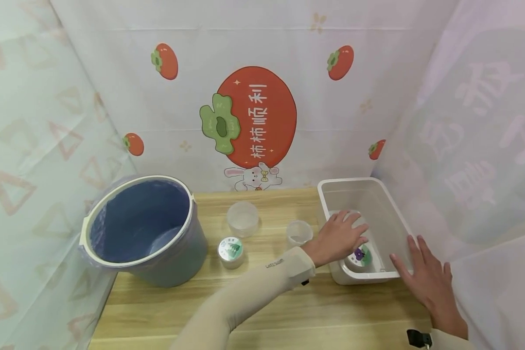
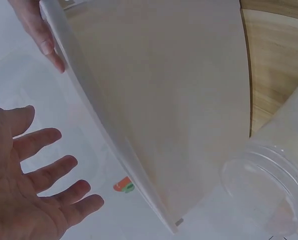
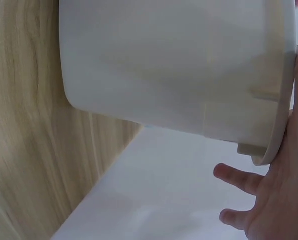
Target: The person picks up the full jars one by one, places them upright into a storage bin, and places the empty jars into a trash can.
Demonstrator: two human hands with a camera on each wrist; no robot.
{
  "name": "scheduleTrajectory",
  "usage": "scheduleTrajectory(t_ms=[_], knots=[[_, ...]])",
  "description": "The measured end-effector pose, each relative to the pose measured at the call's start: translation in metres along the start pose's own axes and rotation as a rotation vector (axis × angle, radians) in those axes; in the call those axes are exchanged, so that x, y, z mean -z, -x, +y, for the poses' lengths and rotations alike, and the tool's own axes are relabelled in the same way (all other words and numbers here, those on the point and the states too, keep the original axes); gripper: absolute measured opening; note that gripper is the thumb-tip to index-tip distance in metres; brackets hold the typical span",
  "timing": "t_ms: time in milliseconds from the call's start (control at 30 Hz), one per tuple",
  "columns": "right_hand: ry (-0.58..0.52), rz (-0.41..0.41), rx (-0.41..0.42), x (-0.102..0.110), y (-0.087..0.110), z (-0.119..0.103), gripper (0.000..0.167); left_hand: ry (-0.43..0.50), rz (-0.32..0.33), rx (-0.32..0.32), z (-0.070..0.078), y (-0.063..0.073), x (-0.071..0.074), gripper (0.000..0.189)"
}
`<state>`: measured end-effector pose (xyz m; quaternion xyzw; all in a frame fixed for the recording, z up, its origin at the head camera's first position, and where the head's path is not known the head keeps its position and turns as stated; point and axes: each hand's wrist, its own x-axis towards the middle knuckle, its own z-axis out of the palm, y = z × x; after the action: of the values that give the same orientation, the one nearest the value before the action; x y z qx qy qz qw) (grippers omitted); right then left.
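Note:
My left hand (image 1: 338, 238) hovers over the near left rim of a white rectangular plastic bin (image 1: 391, 209), fingers spread and holding nothing. The left wrist view shows the same hand (image 2: 39, 175) palm up front, apart from the bin. At the bin's right rim, my right hand (image 1: 430, 279) rests with extended fingers; in the right wrist view that hand (image 3: 283, 195) touches the rim from outside. Inside the bin lies a round container with a purple-flower label (image 1: 359, 255), partly covered by my left hand. Just left of the bin stands a clear plastic jar (image 1: 299, 233).
A blue bucket (image 1: 175, 262) with a pale rim and plastic liner stands at the left. Between it and the bin are a clear round tub (image 1: 242, 219) and a small container with a green label (image 1: 231, 252). Printed white sheets (image 1: 192, 160) enclose the wooden table (image 1: 262, 311).

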<state>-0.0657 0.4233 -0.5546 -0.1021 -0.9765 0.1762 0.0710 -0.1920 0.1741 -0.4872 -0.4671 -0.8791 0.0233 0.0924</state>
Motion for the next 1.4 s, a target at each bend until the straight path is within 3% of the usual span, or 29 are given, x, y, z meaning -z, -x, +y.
scheduleTrajectory(t_ms=[200, 467, 733, 967, 1133, 1400], knots=[[0.004, 0.042, 0.041, 0.003, -0.005, -0.005, 0.089, 0.043, -0.013, 0.030, -0.012, 0.013, 0.005, 0.050], [0.024, 0.088, 0.101, 0.006, -0.014, -0.019, 0.087, -0.006, 0.028, 0.053, -0.030, 0.034, 0.004, 0.052], [0.019, 0.092, 0.161, 0.004, -0.025, -0.048, 0.087, 0.047, 0.001, 0.103, -0.047, 0.052, -0.003, 0.055], [0.012, 0.063, 0.192, 0.001, -0.034, -0.070, 0.087, 0.130, -0.021, 0.162, -0.062, 0.072, 0.000, 0.056], [-0.001, 0.089, 0.238, 0.000, -0.040, -0.088, 0.089, 0.189, -0.026, 0.204, -0.073, 0.085, 0.001, 0.057], [-0.006, 0.111, 0.328, -0.005, -0.051, -0.124, 0.091, 0.167, 0.012, 0.255, -0.088, 0.105, 0.009, 0.053]])
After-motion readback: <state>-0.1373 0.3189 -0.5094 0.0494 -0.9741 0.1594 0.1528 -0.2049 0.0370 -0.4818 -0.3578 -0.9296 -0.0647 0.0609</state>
